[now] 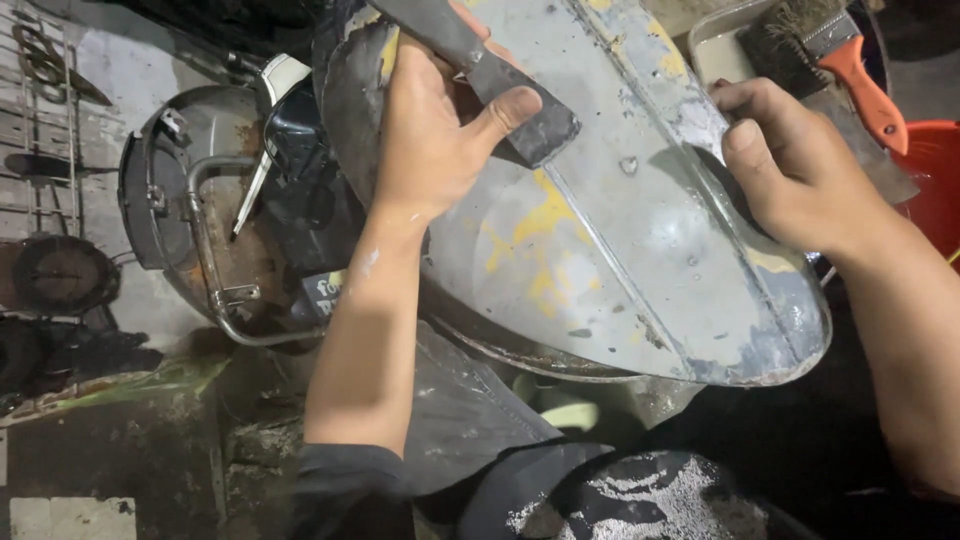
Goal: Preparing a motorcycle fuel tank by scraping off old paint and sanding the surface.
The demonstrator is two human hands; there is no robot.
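A curved grey metal fender panel [640, 250] with patches of yellow paint and a raised centre ridge lies tilted across my lap. My left hand [430, 130] grips a flat dark sanding strip [490, 70] and presses it on the panel's upper left part, thumb on top of the strip. My right hand [790, 170] clamps the panel's right edge, thumb on the top face and fingers curled under it.
A rusty scooter body shell [200, 220] with a chrome tube frame lies on the floor to the left. At top right a brush with an orange handle [850, 60] rests in a tray, beside a red bucket [935, 180]. A wire rack [45, 110] stands at far left.
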